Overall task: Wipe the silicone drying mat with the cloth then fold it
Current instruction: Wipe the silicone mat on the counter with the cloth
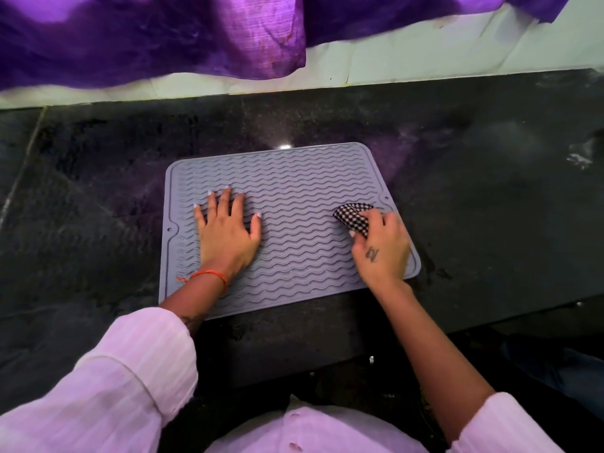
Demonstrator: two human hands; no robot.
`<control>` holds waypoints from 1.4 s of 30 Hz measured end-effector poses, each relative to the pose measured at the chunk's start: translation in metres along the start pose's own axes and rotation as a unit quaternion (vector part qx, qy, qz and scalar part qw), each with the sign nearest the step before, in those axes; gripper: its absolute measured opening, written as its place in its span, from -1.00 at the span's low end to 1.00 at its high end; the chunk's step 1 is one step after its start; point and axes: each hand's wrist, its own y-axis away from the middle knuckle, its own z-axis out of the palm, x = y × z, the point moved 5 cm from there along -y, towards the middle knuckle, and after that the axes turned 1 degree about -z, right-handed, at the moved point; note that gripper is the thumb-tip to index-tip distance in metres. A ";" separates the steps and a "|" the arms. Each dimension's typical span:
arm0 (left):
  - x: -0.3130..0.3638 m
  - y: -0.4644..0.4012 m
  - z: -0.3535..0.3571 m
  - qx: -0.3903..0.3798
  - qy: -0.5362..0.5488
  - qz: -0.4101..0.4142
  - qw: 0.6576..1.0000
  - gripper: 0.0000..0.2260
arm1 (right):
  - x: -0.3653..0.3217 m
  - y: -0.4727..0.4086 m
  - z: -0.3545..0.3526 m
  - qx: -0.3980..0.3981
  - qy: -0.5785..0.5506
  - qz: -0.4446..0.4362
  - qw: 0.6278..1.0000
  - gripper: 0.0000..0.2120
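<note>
Grey silicone, ribbed with wavy ridges, the drying mat (294, 204) lies flat on the dark stone bench (490, 197) at the centre of the frame, its long side running left to right and slightly tilted. On the mat's left half the left hand (225, 233) rests palm down, its grip spread wide with the fingers (225, 197) pointing toward the top of the frame; an orange thread (209, 274) circles that wrist. On the mat's right edge the right hand (382, 246) has its grip pinched around a bunched black-and-white checked cloth (353, 217), which touches the ridges just left of the fingers. Pale pink sleeves (130, 371) fill the lower corners. Across the top of the frame purple fabric (147, 37) hangs over a light tiled wall (408, 60) behind the bench.
</note>
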 end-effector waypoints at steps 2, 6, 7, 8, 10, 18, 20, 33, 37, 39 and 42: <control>0.000 0.000 -0.001 0.000 0.002 0.001 1.000 -0.49 | 0.008 -0.007 0.001 -0.036 -0.113 0.054 0.992 -0.69; 0.000 0.001 -0.001 0.001 0.005 0.001 1.000 -0.42 | 0.028 -0.017 -0.015 -0.040 -0.514 0.240 0.823 -0.70; 0.000 0.001 -0.001 0.002 0.004 0.000 1.000 -0.42 | 0.038 -0.021 -0.020 -0.028 -0.541 0.260 0.799 -0.70; 0.000 0.001 -0.001 0.002 0.003 0.000 1.000 -0.42 | 0.048 -0.024 -0.024 -0.027 -0.547 0.272 0.791 -0.70; 0.000 0.001 0.000 0.000 0.003 0.000 1.000 -0.43 | 0.067 -0.027 -0.025 -0.047 -0.446 0.266 0.853 -0.71; 0.000 0.000 0.000 -0.001 -0.005 -0.003 1.000 -0.42 | 0.047 -0.003 -0.005 0.037 0.145 0.050 0.987 -0.57; 0.001 0.000 0.000 -0.002 -0.010 -0.003 1.000 -0.43 | 0.047 -0.007 -0.002 0.040 0.162 0.052 0.985 -0.65; 0.000 0.000 0.000 -0.004 -0.008 -0.009 1.000 -0.41 | -0.018 -0.003 0.010 -0.084 0.061 0.006 0.995 -0.64; 0.001 0.001 0.000 -0.002 -0.007 -0.006 1.000 -0.41 | -0.025 -0.003 0.023 -0.195 -0.320 0.106 0.921 -0.63; 0.000 0.001 0.000 0.000 -0.007 -0.006 1.000 -0.41 | -0.025 0.003 0.021 -0.187 -0.501 0.220 0.816 -0.68; -0.001 0.001 0.001 -0.002 -0.010 -0.008 1.000 -0.40 | -0.002 -0.004 0.006 -0.138 -0.568 0.308 0.750 -0.78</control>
